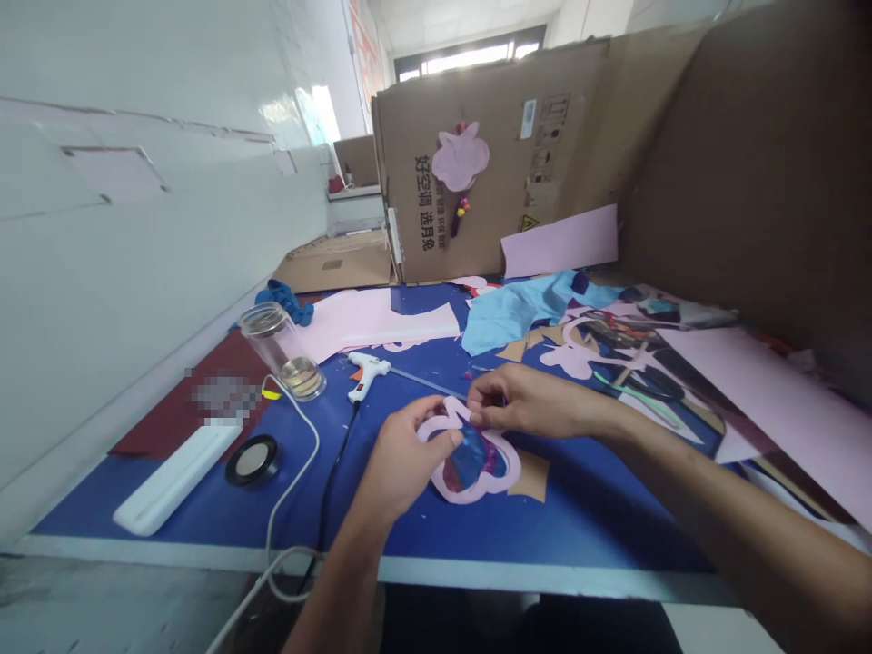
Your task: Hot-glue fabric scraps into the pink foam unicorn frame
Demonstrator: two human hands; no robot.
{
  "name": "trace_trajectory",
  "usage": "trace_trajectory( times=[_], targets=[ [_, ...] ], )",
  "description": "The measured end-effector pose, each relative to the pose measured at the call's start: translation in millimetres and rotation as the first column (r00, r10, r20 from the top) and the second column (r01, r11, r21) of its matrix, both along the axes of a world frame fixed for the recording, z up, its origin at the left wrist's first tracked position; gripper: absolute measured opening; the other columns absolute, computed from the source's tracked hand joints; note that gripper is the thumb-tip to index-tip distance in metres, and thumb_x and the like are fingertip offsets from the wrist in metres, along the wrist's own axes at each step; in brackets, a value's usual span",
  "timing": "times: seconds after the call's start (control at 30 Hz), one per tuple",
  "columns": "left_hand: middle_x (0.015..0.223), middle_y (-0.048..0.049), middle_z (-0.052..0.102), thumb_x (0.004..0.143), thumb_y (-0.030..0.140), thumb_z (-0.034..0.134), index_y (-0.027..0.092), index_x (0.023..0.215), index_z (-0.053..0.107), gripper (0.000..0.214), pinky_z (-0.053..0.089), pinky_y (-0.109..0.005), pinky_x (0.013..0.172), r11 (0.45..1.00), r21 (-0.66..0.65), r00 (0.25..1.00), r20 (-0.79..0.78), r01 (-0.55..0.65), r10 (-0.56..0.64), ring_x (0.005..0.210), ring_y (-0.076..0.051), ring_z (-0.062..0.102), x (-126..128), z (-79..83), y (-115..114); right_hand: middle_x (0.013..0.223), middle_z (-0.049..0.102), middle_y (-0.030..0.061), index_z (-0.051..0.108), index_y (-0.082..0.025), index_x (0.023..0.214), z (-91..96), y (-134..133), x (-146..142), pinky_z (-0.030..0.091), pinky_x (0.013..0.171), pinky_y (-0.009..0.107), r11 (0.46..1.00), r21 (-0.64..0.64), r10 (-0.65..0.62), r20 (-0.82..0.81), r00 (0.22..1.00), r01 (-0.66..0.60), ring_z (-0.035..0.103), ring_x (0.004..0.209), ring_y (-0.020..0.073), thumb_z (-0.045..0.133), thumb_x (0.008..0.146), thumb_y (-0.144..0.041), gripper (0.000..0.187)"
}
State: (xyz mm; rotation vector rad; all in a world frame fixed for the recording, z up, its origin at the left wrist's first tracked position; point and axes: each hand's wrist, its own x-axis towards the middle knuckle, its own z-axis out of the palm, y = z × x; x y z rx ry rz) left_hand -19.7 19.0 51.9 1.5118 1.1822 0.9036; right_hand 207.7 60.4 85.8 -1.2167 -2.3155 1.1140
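A pink cloud-shaped paper frame [477, 477] with a shiny blue and purple centre lies on the blue table [204, 518]. My left hand [401, 459] pinches its left rim, thumb on top. My right hand [521, 400] pinches the frame's upper edge with closed fingers. A brown card piece [532, 474] lies under the frame's right side. A white glue gun [366, 372] rests just beyond my hands, its black cord [333, 481] running to the front edge.
A clear glass jar [281, 350] and its black lid [252, 460] sit at the left, beside a white power strip [178, 477]. Pink sheets [371, 320], blue cloth [524, 309] and paper scraps cover the far and right side. Cardboard walls [545, 136] stand behind.
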Motion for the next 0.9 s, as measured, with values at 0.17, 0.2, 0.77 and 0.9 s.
trace_trajectory(
  times=[0.17, 0.2, 0.77, 0.9],
  targets=[
    [0.076, -0.0045, 0.078, 0.075, 0.030, 0.080, 0.015, 0.090, 0.081, 0.021, 0.051, -0.026, 0.062, 0.973, -0.216, 0.981, 0.190, 0.086, -0.045, 0.063, -0.017, 0.068, 8.4, 4.2, -1.7, 0.068, 0.062, -0.0033, 0.071, -0.020, 0.081, 16.9, 1.2, 6.4, 0.034, 0.056, 0.026, 0.995, -0.046, 0.092, 0.046, 0.995, -0.090, 0.048, 0.061, 0.0131, 0.067, 0.086, -0.029, 0.011],
    [0.073, -0.0042, 0.076, 0.073, 0.031, 0.082, 0.014, 0.086, 0.080, 0.021, 0.049, -0.025, 0.059, 0.968, -0.236, 0.980, 0.197, 0.084, -0.037, 0.060, -0.016, 0.066, 10.1, 3.4, -2.1, 0.067, 0.062, -0.0036, 0.070, -0.020, 0.081, 19.0, 0.8, 6.5, 0.033, 0.055, 0.026, 0.994, -0.050, 0.104, 0.066, 0.992, -0.101, 0.048, 0.061, 0.0129, 0.068, 0.086, -0.029, 0.011],
    [0.071, -0.0054, 0.074, 0.066, 0.050, 0.094, 0.012, 0.082, 0.082, 0.042, 0.044, -0.023, 0.058, 0.950, -0.307, 0.975, 0.224, 0.064, 0.007, 0.060, -0.013, 0.060, 22.9, -14.4, -11.9, 0.071, 0.068, -0.0026, 0.075, -0.018, 0.085, 24.9, -4.8, 9.1, 0.039, 0.057, 0.023, 0.976, -0.127, 0.191, 0.111, 0.975, -0.177, 0.057, 0.064, 0.0129, 0.072, 0.086, -0.028, 0.010],
    [0.069, -0.0058, 0.074, 0.069, 0.051, 0.093, 0.012, 0.083, 0.083, 0.043, 0.044, -0.023, 0.055, 0.948, -0.316, 0.973, 0.227, 0.035, 0.040, 0.056, -0.013, 0.059, 25.2, -18.2, -13.1, 0.070, 0.068, -0.0028, 0.075, -0.018, 0.084, 26.8, -5.1, 9.1, 0.039, 0.057, 0.023, 0.975, -0.131, 0.196, 0.107, 0.975, -0.182, 0.057, 0.064, 0.0127, 0.073, 0.086, -0.027, 0.009]
  ],
)
